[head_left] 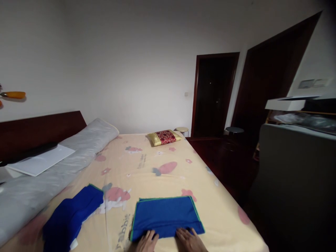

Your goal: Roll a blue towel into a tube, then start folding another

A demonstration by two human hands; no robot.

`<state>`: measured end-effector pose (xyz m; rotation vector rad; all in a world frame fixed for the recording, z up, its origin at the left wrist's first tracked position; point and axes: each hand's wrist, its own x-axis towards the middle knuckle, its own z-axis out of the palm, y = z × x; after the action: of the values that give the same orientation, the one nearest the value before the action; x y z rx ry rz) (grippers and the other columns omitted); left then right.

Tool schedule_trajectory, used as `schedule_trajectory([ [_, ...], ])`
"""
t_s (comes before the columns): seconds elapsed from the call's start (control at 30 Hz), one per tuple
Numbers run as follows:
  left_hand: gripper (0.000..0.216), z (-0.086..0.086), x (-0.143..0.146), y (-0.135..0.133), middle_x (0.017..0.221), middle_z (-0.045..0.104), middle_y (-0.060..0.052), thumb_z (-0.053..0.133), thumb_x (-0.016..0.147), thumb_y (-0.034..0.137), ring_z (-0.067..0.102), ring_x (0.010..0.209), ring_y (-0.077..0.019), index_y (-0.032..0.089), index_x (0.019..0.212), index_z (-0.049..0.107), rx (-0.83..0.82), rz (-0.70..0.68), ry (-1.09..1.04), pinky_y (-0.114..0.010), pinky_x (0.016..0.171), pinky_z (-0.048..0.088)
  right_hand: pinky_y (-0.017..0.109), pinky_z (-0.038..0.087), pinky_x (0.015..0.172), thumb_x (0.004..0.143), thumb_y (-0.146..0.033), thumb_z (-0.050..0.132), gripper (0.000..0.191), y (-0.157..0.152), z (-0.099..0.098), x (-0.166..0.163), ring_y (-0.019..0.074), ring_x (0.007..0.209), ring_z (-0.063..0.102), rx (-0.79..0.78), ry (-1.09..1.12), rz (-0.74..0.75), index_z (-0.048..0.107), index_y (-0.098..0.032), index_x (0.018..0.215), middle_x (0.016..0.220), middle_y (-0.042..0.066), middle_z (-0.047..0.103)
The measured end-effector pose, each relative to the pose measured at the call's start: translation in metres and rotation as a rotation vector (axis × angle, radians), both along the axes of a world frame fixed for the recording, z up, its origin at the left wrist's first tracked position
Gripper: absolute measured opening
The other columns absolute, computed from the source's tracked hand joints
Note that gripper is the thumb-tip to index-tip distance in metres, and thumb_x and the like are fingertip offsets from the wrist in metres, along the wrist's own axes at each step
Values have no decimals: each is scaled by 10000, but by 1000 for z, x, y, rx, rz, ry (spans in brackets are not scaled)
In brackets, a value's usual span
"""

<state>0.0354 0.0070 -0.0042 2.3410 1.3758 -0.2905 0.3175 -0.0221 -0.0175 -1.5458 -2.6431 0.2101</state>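
Two hands at the near edge of a folded blue cloth with green edging [166, 211], which lies flat on the bed, right of centre. Left hand [147, 241]: fingers over the cloth's near edge. Right hand [191, 240]: fingers on the same edge, nearer its right corner. Cannot tell whether either pinches the fabric or only presses it. A crease runs across the cloth just beyond the fingertips.

To the left, well apart: second blue cloth [75, 213], rumpled, same green edging, white tag [74, 244] at its near end. Under both, cream bedsheet [143, 189], printed with rabbits and carrots. Farther off: red-and-gold cushion [165, 137] near the bed's far edge; beyond it, a round stool [182, 129].
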Motion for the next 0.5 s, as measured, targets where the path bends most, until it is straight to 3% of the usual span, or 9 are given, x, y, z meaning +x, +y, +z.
schedule_trajectory([
  [0.2, 698, 17, -26, 2, 1604, 278, -103, 408, 795, 201, 213, 1479, -273, 200, 1487, 321, 73, 150, 80, -511, 1194, 200, 446, 445, 937, 695, -136, 535, 427, 2, 7, 9, 302, 1077, 645, 13, -58, -268, 671, -204, 1094, 1132, 125, 722],
  [0.33, 748, 19, -40, 8, 1590, 319, -93, 462, 748, 171, 247, 1466, -281, 225, 1483, 330, 131, 208, 168, -525, 1185, 209, 442, 467, 864, 782, -59, 385, 379, 3, 12, 38, 288, 920, 689, 59, -109, -429, 697, -179, 961, 919, 154, 740],
  [0.5, 718, 14, -50, 15, 1568, 361, -104, 413, 776, 74, 284, 1451, -265, 213, 1476, 342, 156, 218, 248, -497, 1179, 228, 428, 504, 826, 704, -39, 444, 427, 7, 8, 61, 290, 938, 690, 104, -142, -468, 701, -199, 1004, 980, 146, 743],
])
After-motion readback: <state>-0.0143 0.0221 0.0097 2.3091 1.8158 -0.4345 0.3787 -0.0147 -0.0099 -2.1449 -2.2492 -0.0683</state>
